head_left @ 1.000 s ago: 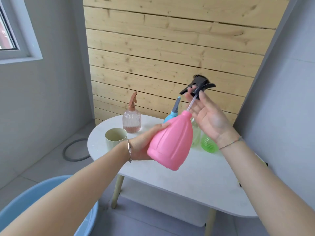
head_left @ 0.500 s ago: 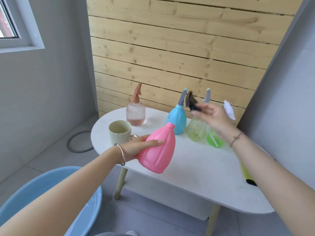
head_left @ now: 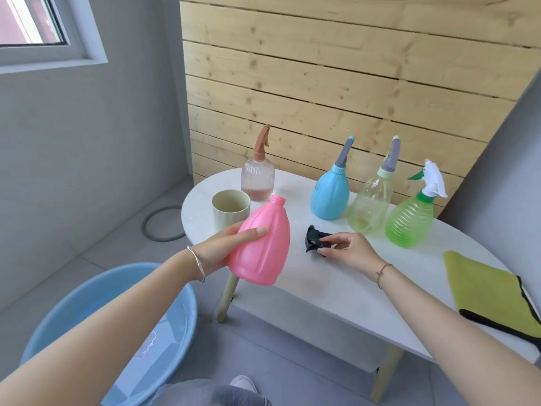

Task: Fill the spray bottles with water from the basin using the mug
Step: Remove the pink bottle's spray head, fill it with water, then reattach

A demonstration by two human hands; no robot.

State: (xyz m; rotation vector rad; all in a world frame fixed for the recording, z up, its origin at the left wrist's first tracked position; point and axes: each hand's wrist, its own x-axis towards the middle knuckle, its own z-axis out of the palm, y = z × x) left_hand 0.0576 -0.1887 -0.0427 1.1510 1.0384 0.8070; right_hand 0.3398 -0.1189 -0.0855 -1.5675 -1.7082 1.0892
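Left hand [head_left: 222, 247]: wrapped round the pink spray bottle [head_left: 260, 244], thumb laid across its front, firm grasp. The bottle's neck is open, with no sprayer on it, and tilts toward 1 o'clock. It is held over the near-left edge of the white table [head_left: 336, 291]; can't tell if it touches the top.

Right hand [head_left: 348, 250]: at 3 o'clock of the pink bottle, low over the tabletop. Its fingers and thumb are curled, pinching the black trigger sprayer [head_left: 312, 238]. The sprayer sits at table level; contact with the surface is unclear.

Mug [head_left: 230, 208]: pale green, upright, at 11 o'clock of the pink bottle and just behind it.

Basin [head_left: 102, 317]: light blue, on the floor at 7 o'clock of the table, glossy inside, under the left forearm.

Back row along the plank wall, from 12 round to 2 o'clock, all upright with sprayers on:
- ribbed clear bottle [head_left: 258, 183] with brown sprayer, just beside the mug
- blue bottle [head_left: 330, 194]
- clear yellowish bottle [head_left: 370, 206]
- green bottle [head_left: 409, 221]

The last three stand close together.

Yellow-green cloth [head_left: 489, 288]: black edged, flat on the table's right end, at 4 o'clock.

Grey hose ring [head_left: 161, 224]: on the floor at 9 o'clock.
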